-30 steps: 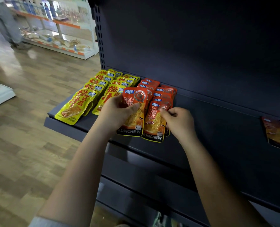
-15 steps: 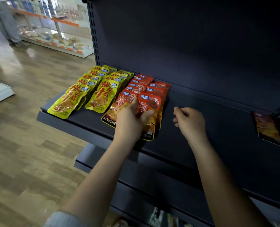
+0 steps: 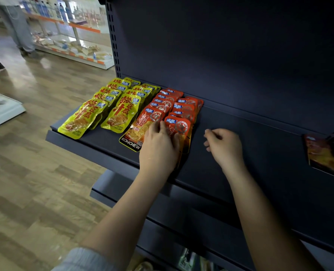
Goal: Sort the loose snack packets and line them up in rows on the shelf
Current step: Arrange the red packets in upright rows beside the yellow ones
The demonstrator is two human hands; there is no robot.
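My left hand [image 3: 159, 147] lies flat, fingers spread, over the two front red foil snack packets [image 3: 179, 130], pressing them onto the dark blue metal shelf [image 3: 230, 163]. My right hand [image 3: 225, 146] hovers just right of those packets, fingers loosely curled, holding nothing.

I judge these packets light and limp: thin glossy film with a soft filling, so they will bend rather than stay stiff, and the slick foil should slide easily over the painted shelf and over each other (a nudged row could fan out). The sealed top or bottom edge looks like the best place to pinch one; for straightening, a flat palm on top works better than a grip.

The front left red packet [image 3: 137, 132] shows yellowish food and a black strip reading KONCHEW along its lower edge. Behind my left hand, two rows of red packets [image 3: 183, 108] overlap like tiles toward the shelf's back panel. Left of the red rows, two rows of yellow foil packets with red lettering [image 3: 121, 112] run the same way, reaching the shelf's left end.

Far right on the shelf, well apart from the rows, dark orange-red loose packets [image 3: 321, 155] lie unsorted in shadow
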